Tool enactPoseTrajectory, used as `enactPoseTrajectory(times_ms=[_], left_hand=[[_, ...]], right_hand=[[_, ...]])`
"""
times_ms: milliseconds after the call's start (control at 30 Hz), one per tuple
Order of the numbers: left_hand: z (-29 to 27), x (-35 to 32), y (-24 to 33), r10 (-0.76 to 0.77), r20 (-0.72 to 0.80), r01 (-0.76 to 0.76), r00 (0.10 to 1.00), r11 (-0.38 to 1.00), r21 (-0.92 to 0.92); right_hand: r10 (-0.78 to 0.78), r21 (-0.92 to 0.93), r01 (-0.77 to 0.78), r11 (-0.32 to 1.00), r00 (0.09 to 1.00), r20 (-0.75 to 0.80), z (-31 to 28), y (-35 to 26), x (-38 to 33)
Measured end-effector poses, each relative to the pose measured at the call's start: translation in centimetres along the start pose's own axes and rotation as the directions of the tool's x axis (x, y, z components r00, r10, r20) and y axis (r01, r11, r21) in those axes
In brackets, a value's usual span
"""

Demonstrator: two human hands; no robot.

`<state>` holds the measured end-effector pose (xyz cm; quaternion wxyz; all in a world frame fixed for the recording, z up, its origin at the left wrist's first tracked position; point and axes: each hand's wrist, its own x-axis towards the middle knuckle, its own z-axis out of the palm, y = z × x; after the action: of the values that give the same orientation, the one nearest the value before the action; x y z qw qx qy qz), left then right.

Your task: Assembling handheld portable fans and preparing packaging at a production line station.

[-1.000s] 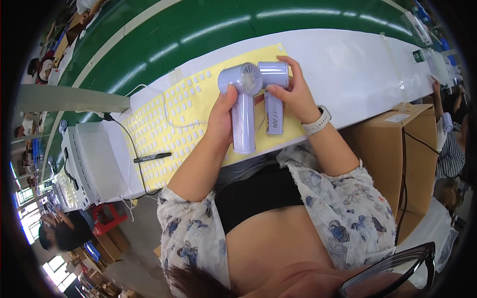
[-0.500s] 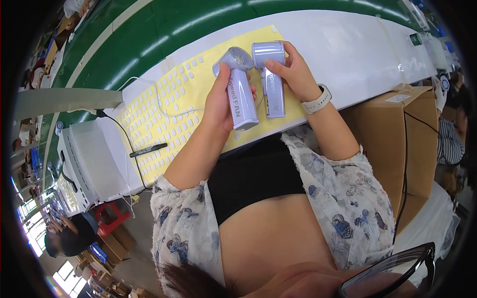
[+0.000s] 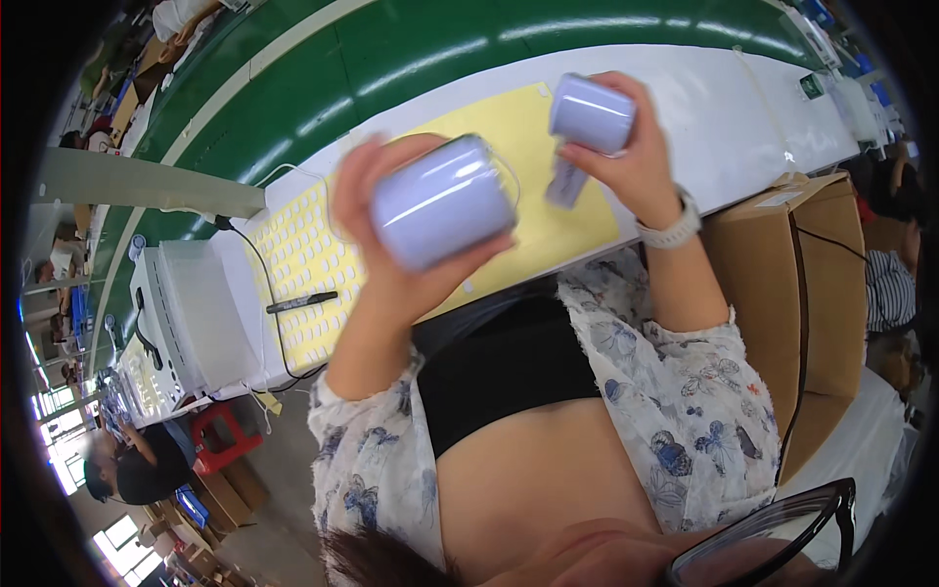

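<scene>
My left hand (image 3: pixel 377 225) is wrapped round a lavender handheld fan, whose glossy round head (image 3: pixel 445 203) is raised near the camera and slightly blurred. Its handle is hidden behind the head and my fingers. Farther right, my right hand (image 3: pixel 634 147) grips a second handheld fan (image 3: pixel 592 114) of the same colour. That one's head points up and left, and its blurred handle hangs below my fingers. Both fans are above a yellow sheet (image 3: pixel 533 230) with rows of white oval stickers. Between the fans, part of a white cable loops out beside the left one.
A black marker (image 3: pixel 302 301) and a black cable (image 3: pixel 256 264) lie on the table's left part. Farther left is a white box-shaped unit (image 3: pixel 191 313). A large open cardboard box (image 3: pixel 753 284) stands at the right edge. Behind the white table (image 3: pixel 685 88) runs a green surface (image 3: pixel 391 59).
Both fans have been lifted and drawn apart, the left one up toward the camera and the right one to the right. Their handles have swung away, so the heads now face up.
</scene>
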<state>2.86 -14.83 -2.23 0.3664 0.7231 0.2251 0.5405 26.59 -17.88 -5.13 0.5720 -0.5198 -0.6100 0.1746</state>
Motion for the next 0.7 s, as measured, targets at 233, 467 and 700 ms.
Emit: enactPoseTrajectory(times_ms=[233, 467, 700], left_hand=[[-8.7, 2.1, 9.3, 0.413, 0.252, 0.029, 0.875, 0.475, -0.88], [-8.9, -0.7, 0.7, 0.372, -0.068, -0.376, 0.926, 0.925, -0.05], [-8.0, 0.5, 3.8, 0.335, 0.182, 0.115, 0.924, 0.211, -0.971]], right_hand=[[-0.453, 0.336, 0.406, 0.85, 0.889, 0.071, -9.4, -5.0, -1.2], [-0.029, 0.286, 0.084, 0.955, 0.981, -0.19, -5.5, -1.7, -3.1], [-0.565, 0.903, -0.048, 0.428, 0.766, 0.308, -8.5, -6.3, -0.2]])
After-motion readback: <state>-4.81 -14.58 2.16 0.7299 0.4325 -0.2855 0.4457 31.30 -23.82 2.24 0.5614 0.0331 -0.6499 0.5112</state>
